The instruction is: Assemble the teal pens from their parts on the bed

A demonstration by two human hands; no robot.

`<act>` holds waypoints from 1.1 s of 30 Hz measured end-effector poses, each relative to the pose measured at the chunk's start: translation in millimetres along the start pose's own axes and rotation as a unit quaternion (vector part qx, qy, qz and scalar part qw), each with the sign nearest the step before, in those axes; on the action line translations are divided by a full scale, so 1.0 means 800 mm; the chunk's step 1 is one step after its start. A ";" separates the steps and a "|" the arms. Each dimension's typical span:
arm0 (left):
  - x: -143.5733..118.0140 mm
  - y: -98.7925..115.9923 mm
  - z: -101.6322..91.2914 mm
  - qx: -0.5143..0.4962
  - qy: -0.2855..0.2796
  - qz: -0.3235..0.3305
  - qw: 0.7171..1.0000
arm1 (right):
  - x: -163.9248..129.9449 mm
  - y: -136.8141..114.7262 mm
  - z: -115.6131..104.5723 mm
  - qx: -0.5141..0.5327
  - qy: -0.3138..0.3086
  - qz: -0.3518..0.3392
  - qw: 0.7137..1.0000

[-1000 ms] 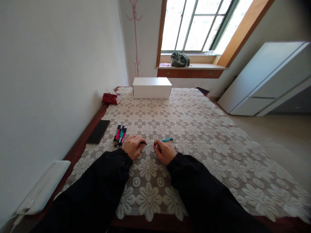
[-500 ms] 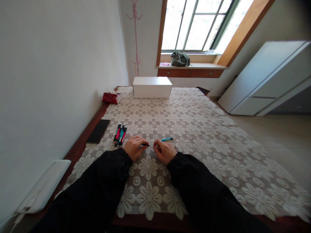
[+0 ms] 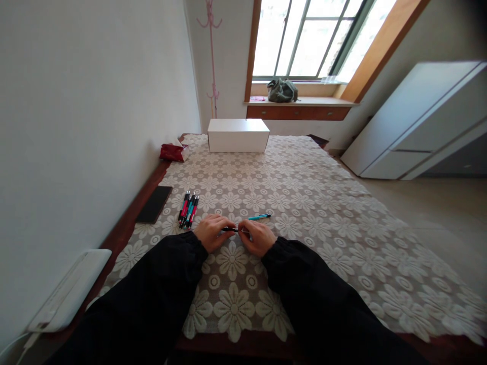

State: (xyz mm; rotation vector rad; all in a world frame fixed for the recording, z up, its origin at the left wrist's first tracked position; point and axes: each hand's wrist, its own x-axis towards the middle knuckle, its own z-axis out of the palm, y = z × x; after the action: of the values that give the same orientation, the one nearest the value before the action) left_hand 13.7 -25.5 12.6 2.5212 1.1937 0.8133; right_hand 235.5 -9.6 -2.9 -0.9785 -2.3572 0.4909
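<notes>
My left hand (image 3: 213, 232) is closed on a small black pen part (image 3: 229, 229), likely the front grip piece, which points to the right. Close against it, my right hand (image 3: 257, 236) pinches a thin, pale pen refill (image 3: 244, 231), lined up with the black part. The fingertips of both hands nearly meet; where the two pieces join is too small to make out. Just beyond the right fingers lies a teal pen barrel (image 3: 259, 217) with a dark end. Left of my left hand, several red, teal and black pens (image 3: 188, 210) lie side by side.
A dark flat pad (image 3: 154, 205) lies at the table's left edge, with a white power strip (image 3: 70, 291) nearer me. A white box (image 3: 238, 136) and a red packet (image 3: 174, 152) stand at the far end of the lace tablecloth (image 3: 323, 243).
The black part and the refill have come together, closing the small gap between my fingertips. My left fingers have shifted slightly right. The other pens lie as before.
</notes>
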 end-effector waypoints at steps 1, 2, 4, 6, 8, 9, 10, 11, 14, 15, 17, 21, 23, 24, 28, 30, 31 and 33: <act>0.000 0.000 0.000 0.003 -0.002 -0.003 1.000 | 0.000 0.000 0.000 0.001 0.002 -0.003 1.000; -0.001 0.000 0.001 0.006 -0.005 -0.005 1.000 | 0.000 0.001 0.000 0.002 0.004 -0.006 1.000; -0.001 -0.001 0.001 0.009 -0.010 -0.007 1.000 | 0.000 0.002 0.000 0.003 0.008 -0.014 1.000; -0.001 0.000 0.000 0.009 -0.010 -0.007 1.000 | -0.001 0.003 0.000 0.005 0.014 -0.023 1.000; -0.001 0.000 -0.001 0.007 -0.006 -0.006 1.000 | -0.001 0.004 0.000 0.006 0.024 -0.032 0.999; 0.000 0.001 -0.001 0.007 -0.004 -0.006 1.000 | -0.001 0.004 -0.001 0.008 0.032 -0.034 0.999; 0.000 0.001 -0.001 0.006 -0.001 -0.005 1.000 | -0.001 0.004 -0.001 0.010 0.040 -0.035 0.999; 0.000 0.001 -0.001 0.005 0.001 -0.003 1.000 | -0.001 0.003 -0.001 0.013 0.045 -0.035 0.998; 0.000 0.000 -0.001 0.001 0.004 0.003 1.000 | -0.002 0.004 0.001 0.032 0.043 -0.033 0.998; 0.000 0.000 0.000 0.001 0.004 0.005 1.000 | -0.002 0.004 0.001 0.038 0.039 -0.033 0.998; 0.000 -0.001 0.000 0.001 0.007 0.005 1.000 | -0.002 0.003 0.001 0.040 0.036 -0.031 0.998; 0.001 -0.001 -0.002 0.005 0.023 -0.004 1.000 | -0.001 0.001 -0.003 0.012 0.056 -0.021 0.998; 0.000 0.000 -0.002 0.007 0.029 -0.011 0.999 | 0.000 0.000 -0.006 0.002 0.083 -0.003 0.997; 0.000 0.000 -0.002 0.008 0.033 -0.014 0.999 | 0.001 0.000 -0.008 0.000 0.098 0.009 0.995; -0.001 0.000 -0.003 0.014 0.059 -0.030 0.998 | 0.003 0.002 -0.012 -0.013 0.157 0.073 0.985; 0.000 0.000 -0.003 0.015 0.071 -0.040 0.997 | 0.003 0.004 -0.013 -0.023 0.174 0.104 0.979; 0.000 0.000 -0.003 0.014 0.076 -0.044 0.996 | 0.003 0.005 -0.014 -0.026 0.177 0.117 0.977; 0.000 0.000 -0.003 0.013 0.084 -0.051 0.995 | 0.003 0.006 -0.015 -0.029 0.175 0.139 0.974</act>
State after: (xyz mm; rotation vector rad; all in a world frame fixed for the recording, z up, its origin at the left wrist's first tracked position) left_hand 12.4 -25.4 14.4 2.4294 1.3803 1.0058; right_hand 243.8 -3.1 4.8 -1.3150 -1.9415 0.3215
